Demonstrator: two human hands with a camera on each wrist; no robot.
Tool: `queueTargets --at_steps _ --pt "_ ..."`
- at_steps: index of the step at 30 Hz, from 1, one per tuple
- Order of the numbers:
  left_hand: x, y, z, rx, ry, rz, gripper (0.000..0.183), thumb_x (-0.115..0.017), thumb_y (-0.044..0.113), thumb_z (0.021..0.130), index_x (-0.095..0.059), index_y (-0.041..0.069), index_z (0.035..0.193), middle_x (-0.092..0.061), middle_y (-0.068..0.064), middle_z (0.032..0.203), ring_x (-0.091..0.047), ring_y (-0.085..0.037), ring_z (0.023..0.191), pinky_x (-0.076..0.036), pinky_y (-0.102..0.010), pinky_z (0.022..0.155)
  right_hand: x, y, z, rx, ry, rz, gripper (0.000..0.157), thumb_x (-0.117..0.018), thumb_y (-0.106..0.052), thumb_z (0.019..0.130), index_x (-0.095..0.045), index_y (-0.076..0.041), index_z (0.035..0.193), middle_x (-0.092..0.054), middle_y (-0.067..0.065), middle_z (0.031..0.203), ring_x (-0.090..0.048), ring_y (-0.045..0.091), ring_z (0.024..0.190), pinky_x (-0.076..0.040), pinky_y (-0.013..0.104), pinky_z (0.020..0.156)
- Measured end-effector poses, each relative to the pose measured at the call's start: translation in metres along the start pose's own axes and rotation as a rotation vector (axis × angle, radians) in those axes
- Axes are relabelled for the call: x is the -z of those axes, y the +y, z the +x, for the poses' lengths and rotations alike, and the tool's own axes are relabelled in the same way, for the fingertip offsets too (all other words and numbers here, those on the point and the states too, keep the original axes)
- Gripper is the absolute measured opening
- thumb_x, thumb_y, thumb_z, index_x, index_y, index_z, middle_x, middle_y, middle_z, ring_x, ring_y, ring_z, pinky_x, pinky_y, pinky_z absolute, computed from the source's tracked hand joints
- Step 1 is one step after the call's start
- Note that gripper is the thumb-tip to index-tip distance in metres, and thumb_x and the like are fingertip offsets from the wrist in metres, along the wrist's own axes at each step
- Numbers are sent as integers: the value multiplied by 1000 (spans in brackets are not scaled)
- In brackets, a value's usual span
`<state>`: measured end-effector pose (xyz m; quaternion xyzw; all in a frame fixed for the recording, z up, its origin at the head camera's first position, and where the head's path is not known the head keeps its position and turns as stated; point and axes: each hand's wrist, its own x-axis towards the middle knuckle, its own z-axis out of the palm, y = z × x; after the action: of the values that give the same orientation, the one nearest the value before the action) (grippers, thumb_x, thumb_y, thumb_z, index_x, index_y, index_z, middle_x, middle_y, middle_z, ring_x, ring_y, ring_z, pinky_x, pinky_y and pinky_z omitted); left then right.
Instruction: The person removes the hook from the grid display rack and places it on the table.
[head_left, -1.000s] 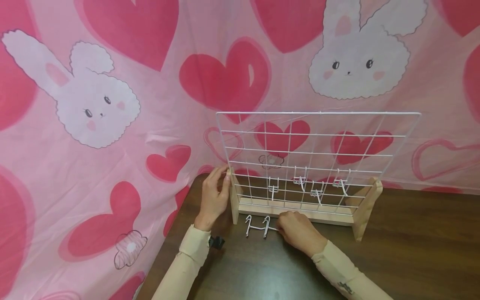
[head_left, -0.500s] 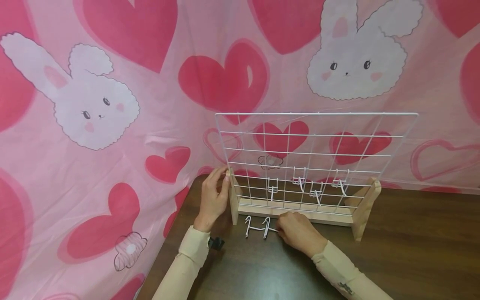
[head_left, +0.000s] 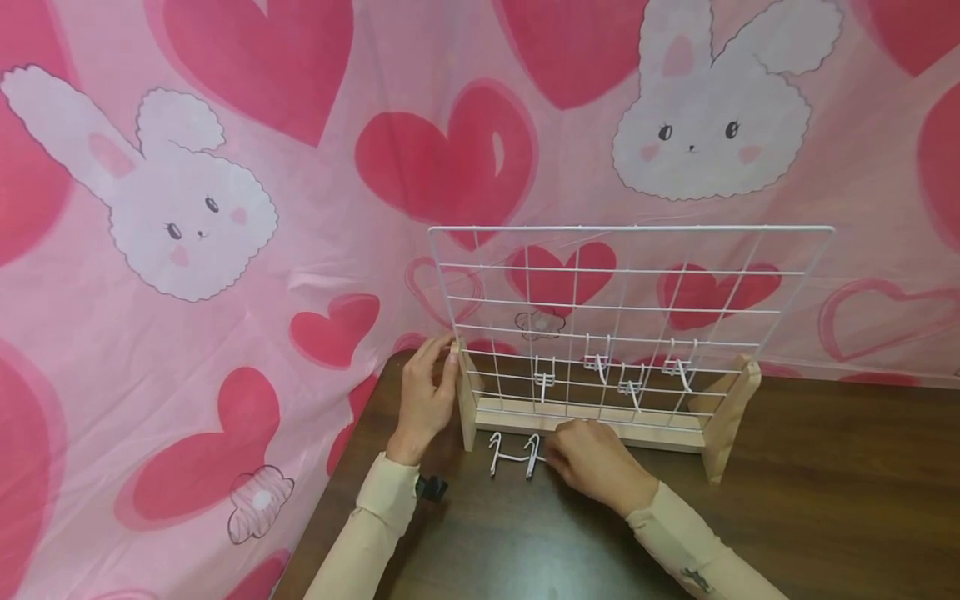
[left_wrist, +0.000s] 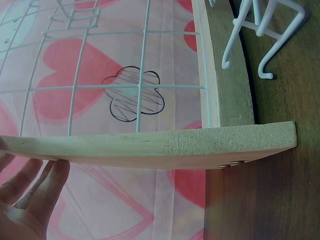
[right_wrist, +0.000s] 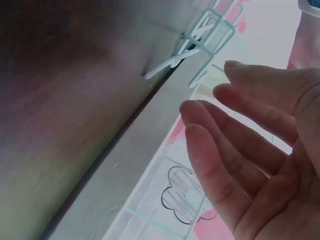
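Observation:
My left hand (head_left: 426, 396) touches the left wooden side (head_left: 467, 396) of a white wire grid rack (head_left: 551, 343). In the left wrist view its fingers (left_wrist: 56, 185) lie against the outer face of that side board. A white wire hook (head_left: 513, 457) with two bent prongs is on the table in front of the rack's wooden base. Just right of this hook, my right hand (head_left: 588, 457) has its fingertips close to the short wire arm. In the right wrist view the thumb and fingers are apart and loosely bent, with nothing between them.
Several white hooks, such as one at the left (head_left: 544, 381), hang on the lower grid. The rack's right wooden side (head_left: 731, 417) stands on the brown table (head_left: 847, 492). Pink cloth (head_left: 330, 217) with hearts and rabbits hangs behind and at the left.
My right hand has shifted slightly left, nearer the hook's prongs. The left hand stays at the rack's side, and the hook lies where it was.

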<state>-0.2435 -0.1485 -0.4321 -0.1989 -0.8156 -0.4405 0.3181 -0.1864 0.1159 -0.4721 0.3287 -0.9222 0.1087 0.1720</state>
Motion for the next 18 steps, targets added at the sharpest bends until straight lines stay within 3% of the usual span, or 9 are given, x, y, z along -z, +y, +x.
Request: queueTargets --at_steps 7,18 --pt "0 0 0 3 -2 -4 29 -57 11 103 -69 3 129 -73 -15 118 -73 -29 108 -62 -47 93 6 -3 1 13 3 -6 30 -87 -20 79 -60 -22 67 -62 -7 65 -60 12 58 -47 31 49" --pt "0 0 0 -3 3 -8 29 -58 11 103 -69 0 128 -73 -14 116 -74 -29 106 -64 -46 87 15 -5 1 85 103 -12 24 -86 -16 76 -64 -21 72 -65 -8 68 -64 14 59 -46 31 50"
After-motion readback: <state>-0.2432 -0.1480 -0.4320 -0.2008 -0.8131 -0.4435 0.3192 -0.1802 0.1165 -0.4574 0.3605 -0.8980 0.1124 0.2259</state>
